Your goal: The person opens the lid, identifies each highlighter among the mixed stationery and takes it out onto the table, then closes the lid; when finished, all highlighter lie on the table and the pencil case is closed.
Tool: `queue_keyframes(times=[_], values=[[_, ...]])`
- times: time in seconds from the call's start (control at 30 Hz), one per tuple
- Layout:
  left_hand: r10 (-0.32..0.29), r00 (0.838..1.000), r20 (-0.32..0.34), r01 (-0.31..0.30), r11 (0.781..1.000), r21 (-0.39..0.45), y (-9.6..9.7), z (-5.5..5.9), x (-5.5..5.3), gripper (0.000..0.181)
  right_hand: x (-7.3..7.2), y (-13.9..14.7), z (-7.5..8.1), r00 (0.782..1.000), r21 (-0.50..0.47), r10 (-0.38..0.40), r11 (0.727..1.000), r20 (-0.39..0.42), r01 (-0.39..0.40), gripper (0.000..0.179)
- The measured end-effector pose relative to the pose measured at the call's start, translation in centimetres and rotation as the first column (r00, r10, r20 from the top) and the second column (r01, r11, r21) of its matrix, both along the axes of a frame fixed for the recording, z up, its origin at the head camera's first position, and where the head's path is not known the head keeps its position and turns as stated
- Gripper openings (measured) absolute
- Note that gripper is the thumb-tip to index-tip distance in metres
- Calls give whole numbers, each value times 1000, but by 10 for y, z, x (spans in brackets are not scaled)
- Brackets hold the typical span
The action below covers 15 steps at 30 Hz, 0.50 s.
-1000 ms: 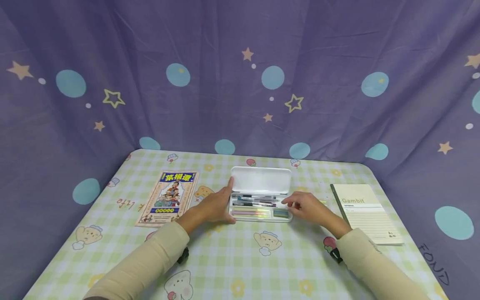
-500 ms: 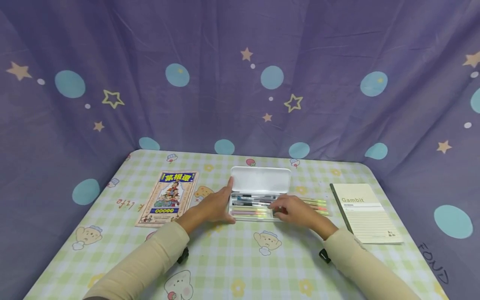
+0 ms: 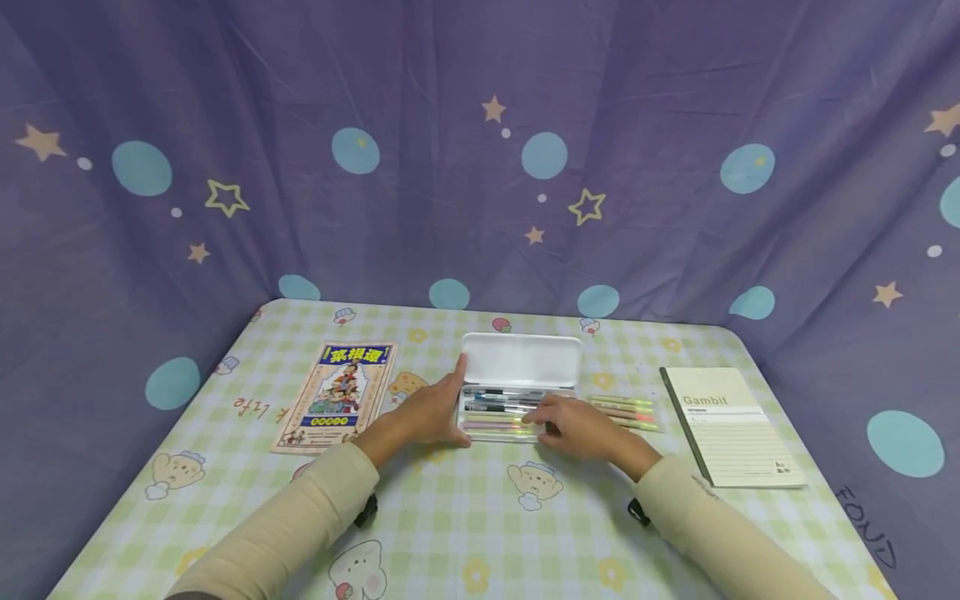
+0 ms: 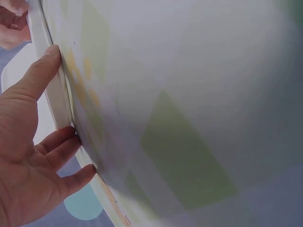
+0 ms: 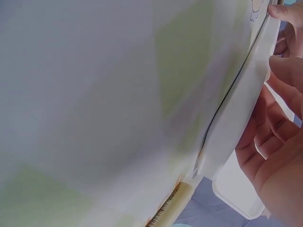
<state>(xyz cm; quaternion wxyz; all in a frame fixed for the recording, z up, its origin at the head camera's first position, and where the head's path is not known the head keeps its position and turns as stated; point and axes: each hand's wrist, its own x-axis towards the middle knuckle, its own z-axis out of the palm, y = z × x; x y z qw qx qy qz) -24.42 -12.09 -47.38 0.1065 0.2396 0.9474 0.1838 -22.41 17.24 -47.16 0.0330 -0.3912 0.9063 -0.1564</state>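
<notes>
bracing left end of pencil case (image 3: 521, 360) with spread left hand (image 3: 435, 412) | reaching inside with nearer, curled right hand (image 3: 577, 427); cannot tell if pinching | facing pens (image 3: 491, 426) just left of its fingertips, laid lengthwise left-to-right

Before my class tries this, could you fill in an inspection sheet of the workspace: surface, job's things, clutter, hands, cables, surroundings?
Surface: green-and-white checked tablecloth with cartoon prints.
Job's things: white pencil case, lid open, stored pens inside; loose pens on the table to its right.
Clutter: illustrated booklet at left, Gambit notebook at right, both apart from the pencil case.
Left hand: touching the pencil case's left end.
Right hand: at the pencil case's right part; any grip is hidden.
Cables: nothing seen.
Surroundings: purple curtain patterned with stars and blue spots.
</notes>
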Motion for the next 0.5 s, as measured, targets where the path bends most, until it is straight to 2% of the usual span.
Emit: queue_keyframes(times=[0.23,0.5], values=[[3,1000,1,-3,1000,4,0,0,0,147,2,-1,-1,998,48,37,998,-44,-35,33],[9,1000,1,-9,1000,-3,1,0,0,147,1,-1,-5,994,-7,70,997,-78,-71,35]])
